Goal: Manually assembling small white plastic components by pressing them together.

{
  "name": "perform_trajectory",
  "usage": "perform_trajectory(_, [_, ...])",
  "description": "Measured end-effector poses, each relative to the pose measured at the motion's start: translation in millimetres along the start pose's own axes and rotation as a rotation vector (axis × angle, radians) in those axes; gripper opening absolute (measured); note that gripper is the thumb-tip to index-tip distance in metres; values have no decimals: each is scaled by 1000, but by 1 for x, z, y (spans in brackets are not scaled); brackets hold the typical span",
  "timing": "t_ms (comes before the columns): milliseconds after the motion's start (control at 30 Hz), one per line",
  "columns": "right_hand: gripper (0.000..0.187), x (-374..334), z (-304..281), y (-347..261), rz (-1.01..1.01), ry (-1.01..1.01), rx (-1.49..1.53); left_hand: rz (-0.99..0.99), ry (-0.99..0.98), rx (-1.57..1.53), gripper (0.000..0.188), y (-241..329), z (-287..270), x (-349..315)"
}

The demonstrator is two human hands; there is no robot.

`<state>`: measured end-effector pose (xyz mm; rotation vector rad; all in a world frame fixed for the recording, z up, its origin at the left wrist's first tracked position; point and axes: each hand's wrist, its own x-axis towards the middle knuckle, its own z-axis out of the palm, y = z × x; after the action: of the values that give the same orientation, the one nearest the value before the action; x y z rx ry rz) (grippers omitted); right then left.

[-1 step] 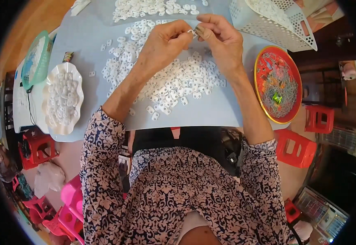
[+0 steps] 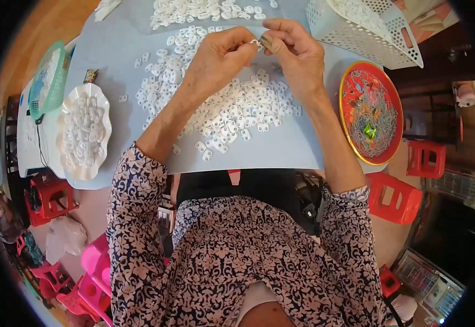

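Observation:
Above the far part of a pile of small white plastic pieces with round holes, my two hands meet at the fingertips. My left hand is closed in a pinch on one small white plastic piece. The thumb and forefinger of my right hand press together right against that piece, its other fingers curled loosely. Whatever lies between the right fingertips is too small and covered to make out. To the right of my right forearm stands a red round tray with a gold rim, holding many small grey screw-like parts.
A white scalloped dish of white pieces stands at the left, with a green basket beyond. A white perforated basket sits far right. The grey table has a curved near edge. Red stools stand at both sides.

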<state>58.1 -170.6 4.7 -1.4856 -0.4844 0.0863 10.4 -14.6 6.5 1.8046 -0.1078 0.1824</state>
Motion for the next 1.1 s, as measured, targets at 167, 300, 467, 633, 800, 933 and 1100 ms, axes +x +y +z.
perform_trajectory(167, [23,0,1,0,-16,-2,-6,17,-17,-2,16,-2,0,0])
perform_trajectory(300, [24,1,0,2,-20,-8,6,10,-16,14,16,0,0,0])
perform_trajectory(467, [18,2,-4,4,-72,-46,-72,14,-40,72,17,1,-1,-1])
perform_trajectory(633, [8,4,-11,5,-17,-143,-67,28,-79,43,17,-5,-3,0])
perform_trajectory(800, [9,3,-10,2,5,-127,-50,75,-82,-55,17,-12,-1,2])
perform_trajectory(933, [14,3,-10,5,-13,-112,-132,57,-101,-4,17,-9,-2,2])
perform_trajectory(1100, [17,2,-7,7,13,-116,-82,67,-74,5,18,-8,-1,0])
